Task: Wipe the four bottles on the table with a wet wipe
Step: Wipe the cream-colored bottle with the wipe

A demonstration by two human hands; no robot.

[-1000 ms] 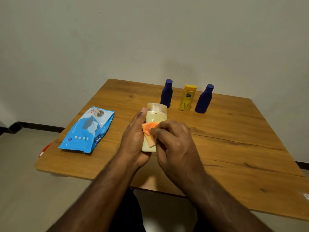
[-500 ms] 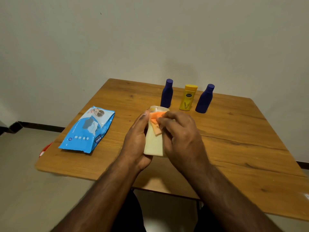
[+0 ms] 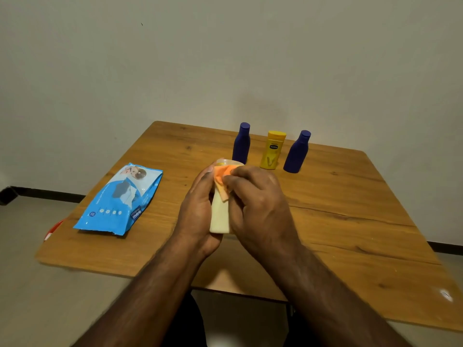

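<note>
My left hand (image 3: 198, 209) holds a pale cream bottle (image 3: 220, 216) above the wooden table (image 3: 350, 221), cap end pointing away from me. My right hand (image 3: 258, 201) pinches an orange wipe (image 3: 221, 180) against the bottle's upper part near the cap. At the back of the table stand two dark blue bottles (image 3: 241, 142) (image 3: 297, 152) with a yellow bottle (image 3: 271, 152) between them, all upright and untouched.
A blue pack of wet wipes (image 3: 120, 199) lies flat on the table's left side. Something red (image 3: 52, 230) shows on the floor past the left edge. A plain wall rises close behind the table.
My right hand has slid the orange wipe from the middle of the cream bottle up toward its cap. The bottle has tilted a little and my left hand keeps holding it.
</note>
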